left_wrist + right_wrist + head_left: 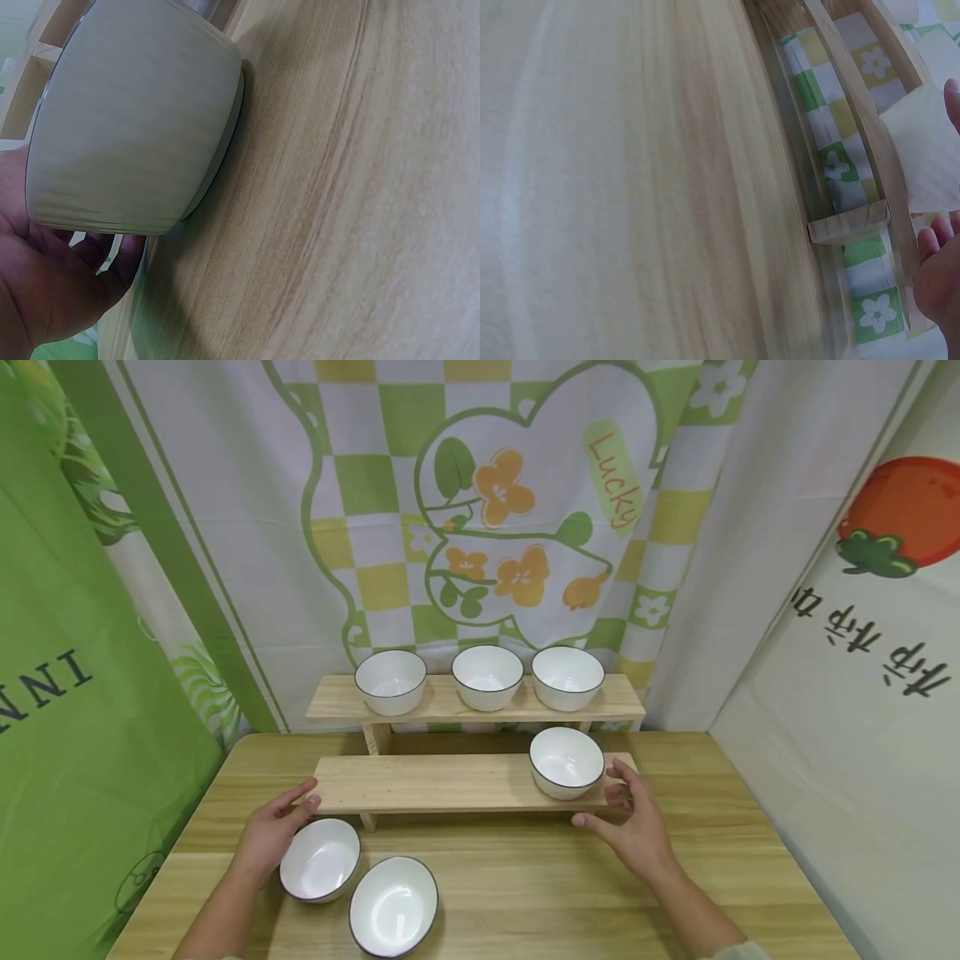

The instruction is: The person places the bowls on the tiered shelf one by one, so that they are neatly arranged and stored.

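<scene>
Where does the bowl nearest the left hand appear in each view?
Head: the bowl is at lower left, beside the left hand.
Left wrist: large, at upper left.
Right wrist: not in it.
Shared landmark: the wooden table, in all three.

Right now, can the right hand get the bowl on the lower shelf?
Probably yes: the right hand is right beside that bowl, and nothing seems to stand between them.

Head view looks down; wrist views skim tabletop [525,885].
</scene>
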`<state>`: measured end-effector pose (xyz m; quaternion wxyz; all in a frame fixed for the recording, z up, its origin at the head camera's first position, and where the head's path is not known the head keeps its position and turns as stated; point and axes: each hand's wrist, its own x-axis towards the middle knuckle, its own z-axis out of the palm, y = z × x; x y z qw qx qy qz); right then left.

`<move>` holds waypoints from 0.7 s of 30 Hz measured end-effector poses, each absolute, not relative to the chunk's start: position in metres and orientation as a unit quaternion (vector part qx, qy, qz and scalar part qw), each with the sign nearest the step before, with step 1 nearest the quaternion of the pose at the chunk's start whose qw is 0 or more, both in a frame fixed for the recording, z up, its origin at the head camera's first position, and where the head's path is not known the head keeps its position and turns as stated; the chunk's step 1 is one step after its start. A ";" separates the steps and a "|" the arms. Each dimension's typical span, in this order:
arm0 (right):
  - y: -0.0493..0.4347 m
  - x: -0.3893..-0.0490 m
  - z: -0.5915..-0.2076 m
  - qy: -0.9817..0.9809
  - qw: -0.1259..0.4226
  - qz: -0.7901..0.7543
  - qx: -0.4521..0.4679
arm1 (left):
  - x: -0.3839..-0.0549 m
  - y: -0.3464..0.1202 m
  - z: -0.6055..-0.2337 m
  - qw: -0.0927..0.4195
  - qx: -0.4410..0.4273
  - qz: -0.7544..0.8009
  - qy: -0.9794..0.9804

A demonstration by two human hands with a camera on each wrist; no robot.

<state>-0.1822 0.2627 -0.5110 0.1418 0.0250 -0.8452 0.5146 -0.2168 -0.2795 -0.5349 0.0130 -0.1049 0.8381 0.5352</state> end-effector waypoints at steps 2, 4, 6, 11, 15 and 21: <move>0.260 -0.180 -0.513 -0.839 0.154 0.521 0.027 | -0.217 -0.280 -0.535 0.012 -0.105 0.536 0.837; 0.258 -0.178 -0.514 -0.833 0.163 0.528 0.030 | -0.217 -0.280 -0.535 0.012 -0.106 0.536 0.837; 0.255 -0.177 -0.516 -0.829 0.168 0.532 0.031 | -0.217 -0.280 -0.535 0.013 -0.108 0.534 0.839; 0.249 -0.172 -0.518 -0.828 0.173 0.531 0.039 | -0.217 -0.280 -0.535 0.013 -0.108 0.532 0.840; 0.243 -0.170 -0.520 -0.820 0.179 0.540 0.064 | -0.217 -0.280 -0.535 0.012 -0.103 0.537 0.837; 0.233 -0.164 -0.523 -0.805 0.181 0.555 0.107 | -0.218 -0.280 -0.535 0.013 -0.105 0.530 0.841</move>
